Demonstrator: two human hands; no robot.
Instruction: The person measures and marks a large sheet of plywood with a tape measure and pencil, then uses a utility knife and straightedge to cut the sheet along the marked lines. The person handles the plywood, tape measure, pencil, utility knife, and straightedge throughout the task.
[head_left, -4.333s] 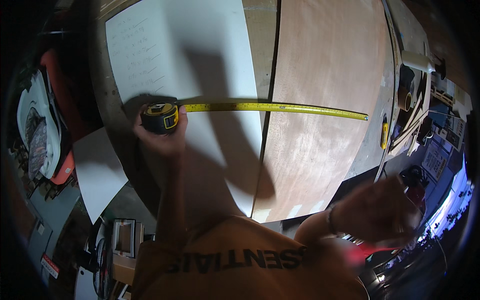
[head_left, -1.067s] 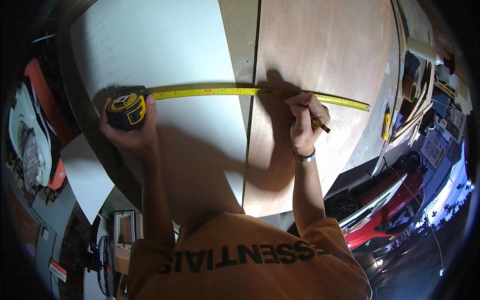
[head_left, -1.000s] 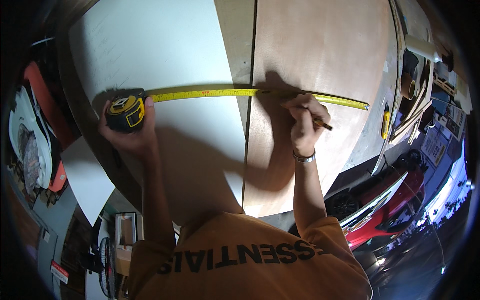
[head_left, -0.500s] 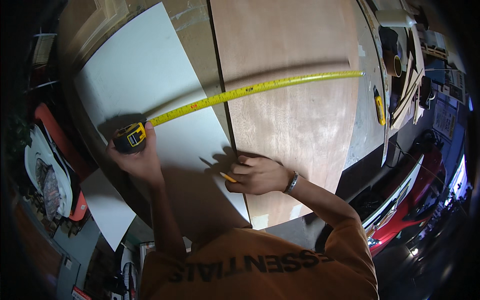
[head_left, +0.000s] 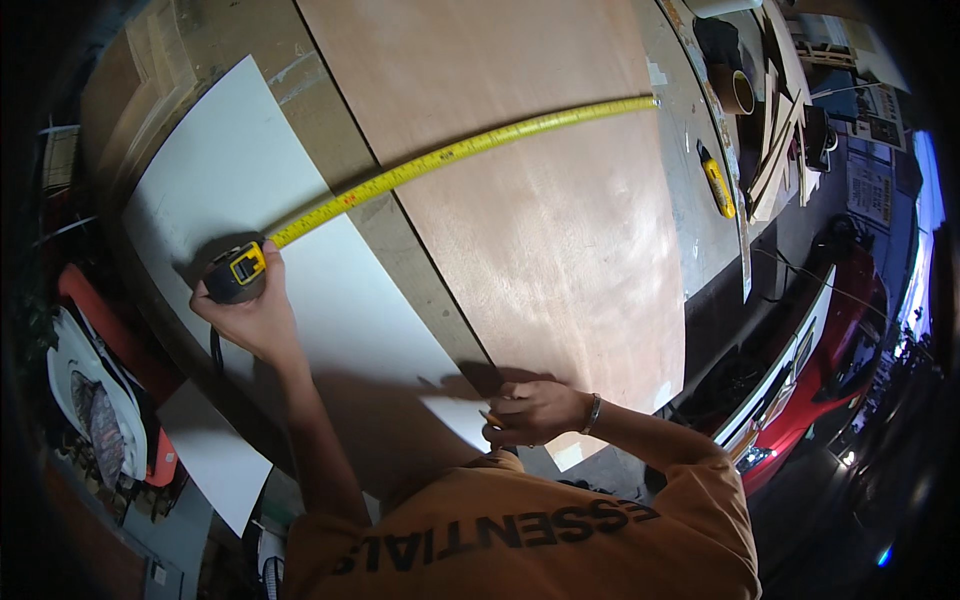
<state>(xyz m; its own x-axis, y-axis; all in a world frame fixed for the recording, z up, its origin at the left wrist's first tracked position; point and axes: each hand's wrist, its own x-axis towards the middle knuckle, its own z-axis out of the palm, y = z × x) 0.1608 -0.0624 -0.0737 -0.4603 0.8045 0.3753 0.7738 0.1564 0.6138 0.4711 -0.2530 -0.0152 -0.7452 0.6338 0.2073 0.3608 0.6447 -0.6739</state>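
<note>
My left hand (head_left: 245, 318) is wrapped around a black and yellow tape measure (head_left: 236, 274) above the white sheet (head_left: 240, 150). Its yellow blade (head_left: 445, 155) stretches right across the sheet and a reddish-brown plywood panel (head_left: 530, 255). The blade's metal end (head_left: 655, 102) is at the panel's right edge; whether it hooks on cannot be told. Close to my body, my right hand (head_left: 540, 412) is curled at the panel's near left corner, with a yellow pencil (head_left: 490, 420) between its fingers. The pencil is partly hidden by the fingers.
A yellow utility knife (head_left: 716, 183) lies right of the panel on the worktable (head_left: 665, 190). Wood strips (head_left: 780, 150) and a brown cardboard tube (head_left: 738, 92) are beyond it. A red car (head_left: 825, 350) stands at the right, and a white-and-red object (head_left: 100, 395) at the left.
The view has shifted, so the boards and tape sit further left in it. My right hand has come nearer my body along the panel's left edge. Both hands keep their hold.
</note>
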